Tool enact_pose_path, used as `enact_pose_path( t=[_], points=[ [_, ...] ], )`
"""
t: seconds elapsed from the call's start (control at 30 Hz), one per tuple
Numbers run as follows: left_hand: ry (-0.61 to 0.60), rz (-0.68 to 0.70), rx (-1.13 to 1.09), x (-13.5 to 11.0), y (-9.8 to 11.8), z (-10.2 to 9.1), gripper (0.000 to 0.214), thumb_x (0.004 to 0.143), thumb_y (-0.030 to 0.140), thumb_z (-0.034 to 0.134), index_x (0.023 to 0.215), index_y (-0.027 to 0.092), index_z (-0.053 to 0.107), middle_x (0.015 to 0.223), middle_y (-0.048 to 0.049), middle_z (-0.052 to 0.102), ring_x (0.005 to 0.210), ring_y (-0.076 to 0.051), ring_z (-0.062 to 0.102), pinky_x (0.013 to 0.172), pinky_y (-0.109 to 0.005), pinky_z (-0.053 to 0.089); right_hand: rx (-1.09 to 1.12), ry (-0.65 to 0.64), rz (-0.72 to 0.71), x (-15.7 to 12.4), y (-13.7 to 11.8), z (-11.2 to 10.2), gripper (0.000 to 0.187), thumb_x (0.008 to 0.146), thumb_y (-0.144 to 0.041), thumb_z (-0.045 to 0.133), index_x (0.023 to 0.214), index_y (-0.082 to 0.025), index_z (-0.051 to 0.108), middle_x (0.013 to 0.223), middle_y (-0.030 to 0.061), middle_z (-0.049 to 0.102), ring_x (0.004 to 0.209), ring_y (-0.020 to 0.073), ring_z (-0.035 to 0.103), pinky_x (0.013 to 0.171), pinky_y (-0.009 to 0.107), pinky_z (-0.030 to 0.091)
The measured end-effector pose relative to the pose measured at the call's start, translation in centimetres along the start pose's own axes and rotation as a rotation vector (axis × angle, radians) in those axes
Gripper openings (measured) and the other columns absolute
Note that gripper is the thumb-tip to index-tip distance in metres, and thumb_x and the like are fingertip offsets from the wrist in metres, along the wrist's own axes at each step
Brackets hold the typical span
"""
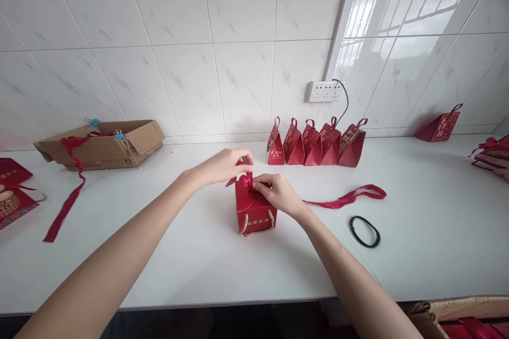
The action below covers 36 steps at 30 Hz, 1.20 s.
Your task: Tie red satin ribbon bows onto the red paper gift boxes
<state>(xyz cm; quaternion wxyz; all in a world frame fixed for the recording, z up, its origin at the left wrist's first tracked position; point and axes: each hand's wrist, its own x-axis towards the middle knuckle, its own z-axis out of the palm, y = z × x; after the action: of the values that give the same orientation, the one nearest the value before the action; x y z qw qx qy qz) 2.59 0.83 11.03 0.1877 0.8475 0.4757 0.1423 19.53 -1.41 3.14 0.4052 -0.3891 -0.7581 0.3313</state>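
A small red gift box (256,212) with gold lettering and a twisted gold cord handle stands on the white table in front of me. Red ribbon (245,181) is looped in a partial bow on its top. My left hand (230,164) is above the box, its fingers pinching an upright piece of that ribbon. Pressed low at the bow, my right hand (277,190) has its thumb and fingertips closed on the ribbon near the lid. A long ribbon tail (350,198) trails over the table to the right, from behind my right hand.
Several red triangular boxes (312,143) line the wall below a power strip (324,91). An open cardboard box (107,143) with clips and hanging ribbon (69,206) stands left. A black ring (365,231) lies right. More red boxes (439,126) sit at both sides.
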Motion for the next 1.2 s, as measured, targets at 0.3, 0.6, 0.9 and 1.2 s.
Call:
enact_pose_path(
  t=[0.3,0.6,0.9,1.2],
  points=[
    [0.045,-0.059,-0.324,-1.4,-2.8,3.5,0.022,0.076,0.033,0.050,0.084,0.019,0.065,0.082,-0.0033,0.067,0.075,-0.017,0.059,0.067,-0.029,0.045,-0.035,0.064,-0.012,0.2,0.4,0.1,0.018,0.083,-0.027,0.051,0.078,-0.021,0.067,0.088,0.0049,0.062,0.084,0.0181,0.057,0.077,0.032,0.044],
    [0.056,0.034,-0.428,-3.4,-1.8,4.6,0.024,0.079,0.035,0.050,0.083,0.019,0.068,0.117,-0.0061,0.057,0.112,-0.023,0.049,0.094,-0.035,0.041,-0.045,0.083,0.061,0.0,-0.1,0.0,0.016,0.081,-0.028,0.049,0.076,-0.019,0.061,0.087,0.0029,0.063,0.077,0.0152,0.057,0.069,0.028,0.043],
    [0.229,-0.061,-0.210,-3.2,-0.7,5.4,0.026,0.083,0.032,0.043,0.092,0.022,0.064,0.095,-0.0043,0.062,0.091,-0.020,0.057,0.079,-0.033,0.045,0.044,0.075,0.065,0.0,-0.2,-0.6,0.013,0.078,-0.026,0.049,0.080,-0.019,0.061,0.072,-0.0007,0.063,0.066,0.0129,0.056,0.062,0.025,0.042],
    [0.102,-0.100,-0.383,-3.4,0.4,4.9,0.029,0.079,0.044,0.048,0.081,0.019,0.063,0.081,-0.0020,0.065,0.072,-0.017,0.059,0.065,-0.028,0.045,0.052,0.081,0.075,0.0,0.0,-0.9,0.014,0.077,-0.026,0.049,0.075,-0.018,0.060,0.075,0.0005,0.063,0.068,0.0130,0.057,0.062,0.025,0.043]
  ],
)
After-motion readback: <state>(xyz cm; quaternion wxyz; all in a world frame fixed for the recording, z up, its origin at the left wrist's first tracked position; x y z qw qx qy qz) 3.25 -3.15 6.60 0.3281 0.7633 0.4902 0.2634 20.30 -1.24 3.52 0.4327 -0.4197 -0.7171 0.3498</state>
